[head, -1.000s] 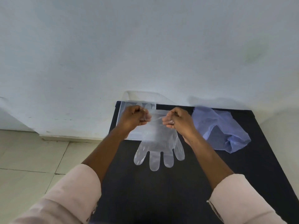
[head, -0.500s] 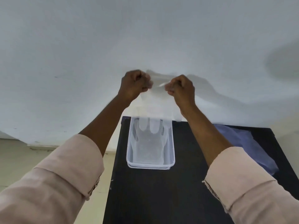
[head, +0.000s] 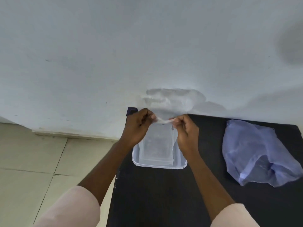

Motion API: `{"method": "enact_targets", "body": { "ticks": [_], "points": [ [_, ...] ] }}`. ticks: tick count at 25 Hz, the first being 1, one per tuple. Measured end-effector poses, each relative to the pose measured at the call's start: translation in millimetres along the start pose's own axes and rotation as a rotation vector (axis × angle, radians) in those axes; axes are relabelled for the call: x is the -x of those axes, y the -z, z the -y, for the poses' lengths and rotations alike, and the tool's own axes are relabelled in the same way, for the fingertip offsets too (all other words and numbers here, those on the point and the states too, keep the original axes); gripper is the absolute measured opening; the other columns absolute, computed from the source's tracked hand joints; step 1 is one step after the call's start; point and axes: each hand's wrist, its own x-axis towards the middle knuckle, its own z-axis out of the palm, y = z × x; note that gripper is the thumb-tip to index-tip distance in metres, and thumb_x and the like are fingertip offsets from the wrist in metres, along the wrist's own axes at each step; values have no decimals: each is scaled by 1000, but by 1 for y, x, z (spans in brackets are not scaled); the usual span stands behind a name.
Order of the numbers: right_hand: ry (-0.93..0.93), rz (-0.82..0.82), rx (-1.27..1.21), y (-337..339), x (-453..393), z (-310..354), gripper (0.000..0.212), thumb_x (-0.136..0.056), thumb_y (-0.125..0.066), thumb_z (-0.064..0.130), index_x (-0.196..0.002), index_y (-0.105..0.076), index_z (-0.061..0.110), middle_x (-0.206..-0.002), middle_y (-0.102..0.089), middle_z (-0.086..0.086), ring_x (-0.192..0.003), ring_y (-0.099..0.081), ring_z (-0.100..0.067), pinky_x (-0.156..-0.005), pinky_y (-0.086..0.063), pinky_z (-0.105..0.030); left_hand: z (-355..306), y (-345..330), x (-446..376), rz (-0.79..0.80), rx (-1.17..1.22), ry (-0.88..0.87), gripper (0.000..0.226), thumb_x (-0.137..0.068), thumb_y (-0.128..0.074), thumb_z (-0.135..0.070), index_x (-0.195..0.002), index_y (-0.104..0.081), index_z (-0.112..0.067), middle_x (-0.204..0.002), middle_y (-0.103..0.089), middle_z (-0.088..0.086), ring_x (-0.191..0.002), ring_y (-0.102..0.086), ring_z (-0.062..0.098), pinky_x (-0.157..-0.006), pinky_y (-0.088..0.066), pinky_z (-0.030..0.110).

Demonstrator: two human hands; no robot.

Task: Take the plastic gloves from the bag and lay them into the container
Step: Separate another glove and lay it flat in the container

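Note:
A thin clear plastic glove point(head: 162, 121) is stretched by its cuff between my two hands. My left hand point(head: 137, 127) pinches the left end and my right hand point(head: 186, 132) pinches the right end. Both hands hover over the far half of a clear rectangular container point(head: 158, 166) on the black table point(head: 164, 197). The rest of the glove hangs down into the container, where it blends with clear plastic lying inside. A crumpled bluish-purple plastic bag point(head: 255, 154) lies on the table to the right, apart from both hands.
A white wall point(head: 147, 54) rises right behind the table's far edge. To the left the table ends and a tiled floor point(head: 32, 161) lies below. Pale sleeves cover both forearms near the bottom of the view.
My hands have come down from high against the wall to just above the container. The glove has gone down with them into the container.

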Motion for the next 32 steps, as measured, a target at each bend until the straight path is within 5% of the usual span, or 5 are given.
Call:
{"method": "enact_targets", "body": {
  "ticks": [5, 7, 15, 24, 32],
  "points": [
    [-31, 177, 227, -16, 18, -25, 16, -97, -48, 13, -82, -53, 11, -86, -71, -5, -56, -56, -6, -53, -38, -11, 30, -23, 25, 70, -237, 32, 16, -98, -55, -22, -86, -60, -13, -75, -67, 2, -64, -61, 15, -65, -54, 34],
    [-63, 240, 317, -22, 18, -32, 15, -98, -47, 14, -85, -53, 11, -84, -68, -8, -67, -60, -14, -58, -41, -13, 35, -25, 27, 131, -336, 20, 16, -98, -54, -23, -91, -62, -12, -80, -70, 3, -68, -65, 16, -71, -58, 36],
    [-114, 394, 498, -24, 25, -57, 17, -98, -47, 12, -82, -45, 17, -69, -57, -2, -58, -51, -14, -55, -39, -24, 29, -41, 24, 415, -748, 57, 23, -101, -45, -28, -110, -59, -13, -99, -71, 6, -83, -68, 21, -81, -56, 30],
    [-187, 510, 638, -28, 27, -54, 10, -99, -45, 17, -91, -50, 14, -86, -66, -8, -67, -54, -13, -64, -45, -24, 28, -47, 32, 604, -1005, 32, 30, -102, -43, -33, -124, -53, -16, -112, -68, 4, -98, -67, 22, -93, -49, 32],
    [-180, 864, 992, -22, 22, -25, 30, -97, -49, 26, -125, -50, 14, -118, -64, -9, -104, -60, -25, -98, -45, -39, 27, -30, 36, 809, -1228, -113, 47, -99, -40, -48, -138, -50, -25, -145, -52, 2, -140, -36, 26, -118, -1, 57]
  ]
}}
